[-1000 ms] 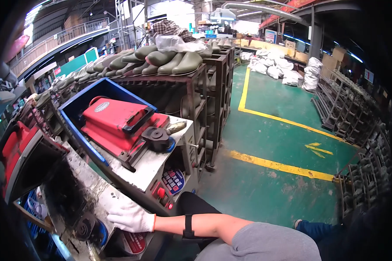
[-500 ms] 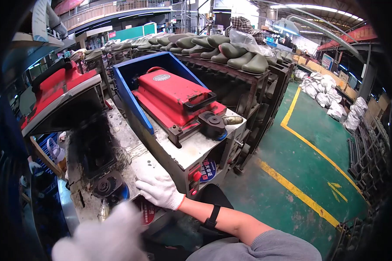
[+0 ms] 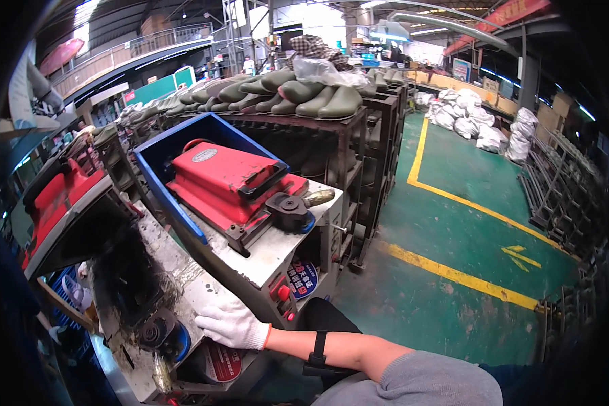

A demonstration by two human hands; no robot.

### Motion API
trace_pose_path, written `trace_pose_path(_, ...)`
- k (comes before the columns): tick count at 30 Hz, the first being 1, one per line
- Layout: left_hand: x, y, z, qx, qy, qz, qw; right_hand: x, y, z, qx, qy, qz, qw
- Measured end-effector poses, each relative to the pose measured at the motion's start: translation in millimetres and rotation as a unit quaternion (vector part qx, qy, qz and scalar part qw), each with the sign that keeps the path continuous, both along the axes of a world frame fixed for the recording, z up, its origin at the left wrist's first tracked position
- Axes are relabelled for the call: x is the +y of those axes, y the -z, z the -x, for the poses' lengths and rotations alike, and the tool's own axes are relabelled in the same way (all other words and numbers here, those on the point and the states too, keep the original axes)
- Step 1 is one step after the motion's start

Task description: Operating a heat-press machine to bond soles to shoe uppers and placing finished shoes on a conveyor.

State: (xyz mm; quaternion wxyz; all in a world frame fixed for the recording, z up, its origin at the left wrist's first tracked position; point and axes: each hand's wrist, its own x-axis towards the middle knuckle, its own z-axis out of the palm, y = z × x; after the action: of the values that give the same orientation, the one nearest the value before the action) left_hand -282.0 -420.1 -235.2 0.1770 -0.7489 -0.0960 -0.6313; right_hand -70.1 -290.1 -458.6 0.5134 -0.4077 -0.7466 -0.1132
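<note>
My right hand (image 3: pixel 231 325), in a white knitted glove, lies flat on the worn white top (image 3: pixel 199 287) of the nearer machine, its fingers stretched out and nothing in them. Left of it sits a round black latch (image 3: pixel 157 331) with a blue edge, and a worn brass-coloured handle (image 3: pixel 161 373) sticks out below that. The machine's red lid (image 3: pixel 61 193) stands raised over a dark cavity (image 3: pixel 132 271). Beside it is a second machine with its red cover (image 3: pixel 233 179) down, framed by a blue guard (image 3: pixel 166 193). My left hand is out of view.
Olive-green boots (image 3: pixel 311 101) are heaped on a dark metal rack (image 3: pixel 348 149) behind the machines. Red buttons (image 3: pixel 283 293) are on the second machine's front. Yellow lines (image 3: pixel 453 272) cross the green floor. White sacks (image 3: pixel 463 111) and metal racks (image 3: pixel 561 196) stand along the right.
My left hand, blurred at the lower left before, has gone out of the picture. The view has swung to the right. My right hand still rests on the machine top.
</note>
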Motion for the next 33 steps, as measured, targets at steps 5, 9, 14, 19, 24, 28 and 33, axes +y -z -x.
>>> trace_pose_path(5, 9.7, 2.3, -27.6, -0.006, 0.047, 0.014, 0.999, 2.0, 6.2, 1.8, 0.011, -0.001, 0.001, 1.0)
trace_pose_path(9, 18.2, 13.4, -45.4, -0.016, 0.071, 0.025, 0.997, 1.9, 8.9, -1.3, 0.011, -0.011, 0.009, 1.0)
trace_pose_path(14, 28.5, 76.8, -12.4, -0.078, -0.001, 0.026, 0.997, -2.9, -2.5, -8.9, -0.002, -0.044, 0.056, 0.997)
trace_pose_path(19, 51.5, 140.9, 145.3, -0.268, -0.363, 0.277, 0.848, -3.9, -23.4, -18.2, -0.022, -0.031, 0.02, 0.999)
trace_pose_path(24, -25.7, 208.6, 287.1, -0.399, -0.513, 0.366, 0.665, -1.6, -26.8, -15.6, -0.102, -0.004, 0.119, 0.988)
trace_pose_path(28, -90.6, 248.1, 345.9, -0.507, -0.629, 0.423, 0.411, 2.1, -15.5, -6.9, -0.072, -0.032, -0.035, 0.996)
trace_pose_path(33, -116.2, 261.3, 375.0, -0.671, -0.526, 0.385, 0.353, 9.3, 0.8, -9.1, -0.09, -0.016, -0.047, 0.995)
